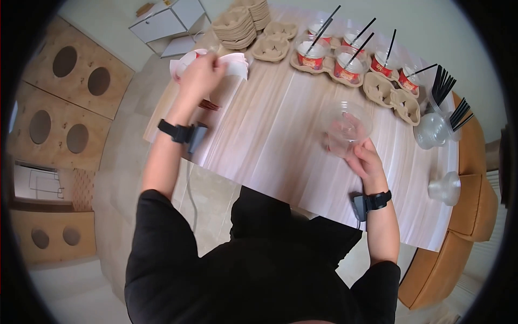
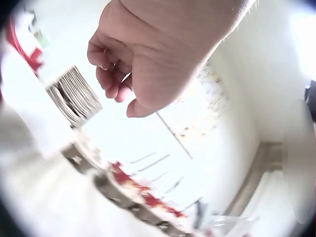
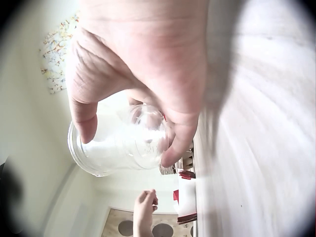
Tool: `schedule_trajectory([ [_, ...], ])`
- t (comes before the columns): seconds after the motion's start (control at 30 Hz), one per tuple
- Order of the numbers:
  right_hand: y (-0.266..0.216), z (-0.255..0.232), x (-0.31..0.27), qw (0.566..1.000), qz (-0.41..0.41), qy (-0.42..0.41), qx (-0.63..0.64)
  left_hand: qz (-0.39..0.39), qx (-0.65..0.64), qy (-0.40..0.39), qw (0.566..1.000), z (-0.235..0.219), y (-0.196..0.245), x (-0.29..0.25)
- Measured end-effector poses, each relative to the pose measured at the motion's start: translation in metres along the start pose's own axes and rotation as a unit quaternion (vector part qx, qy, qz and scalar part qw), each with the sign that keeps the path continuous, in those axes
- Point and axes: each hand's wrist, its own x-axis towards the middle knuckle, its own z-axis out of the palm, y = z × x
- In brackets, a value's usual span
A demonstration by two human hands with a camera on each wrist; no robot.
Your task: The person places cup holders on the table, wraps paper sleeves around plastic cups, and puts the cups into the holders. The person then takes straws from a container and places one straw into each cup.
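Observation:
My right hand [image 1: 362, 159] grips a clear plastic cup [image 1: 345, 129] above the table's front half. In the right wrist view, the thumb and fingers wrap the cup's side and its ringed rim points left. My left hand [image 1: 200, 78] is raised over white-and-pink paper pieces [image 1: 236, 67] at the table's left end. Its fingers [image 2: 109, 81] are loosely curled, and nothing shows between them in the left wrist view. Red-edged paper pieces [image 1: 209, 105] lie just below that hand.
Pulp drink carriers [image 1: 233, 29] stand stacked at the back left. Red-labelled cups [image 1: 311, 54] with black straws sit in carriers along the back. Loose black straws [image 1: 443, 83], clear lids [image 1: 430, 132] and nested clear cups [image 1: 444, 189] are on the right. A brown sofa [image 1: 468, 216] borders the table.

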Motion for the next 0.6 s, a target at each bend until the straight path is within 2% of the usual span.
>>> schedule_trajectory([
  [0.03,0.000,0.000,0.000,1.000,-0.013,0.009,-0.021,0.001,0.002,0.002,1.000,0.002,-0.022,0.002],
  [0.1,0.000,0.000,0.002,0.999,-0.029,0.016,-0.042,-0.037,0.164,-0.106,0.980,0.008,-0.054,0.005],
  [0.33,0.000,-0.006,0.002,0.998,-0.033,0.014,-0.047,-0.085,0.161,-0.145,0.973,0.033,-0.092,0.016],
  [0.53,-0.004,-0.004,-0.002,0.999,-0.022,0.014,-0.047,-0.061,0.161,-0.163,0.971,0.025,-0.102,0.024],
  [0.6,-0.004,-0.004,-0.003,0.999,-0.014,0.009,-0.046,-0.030,0.130,-0.142,0.981,0.025,-0.113,0.027],
])
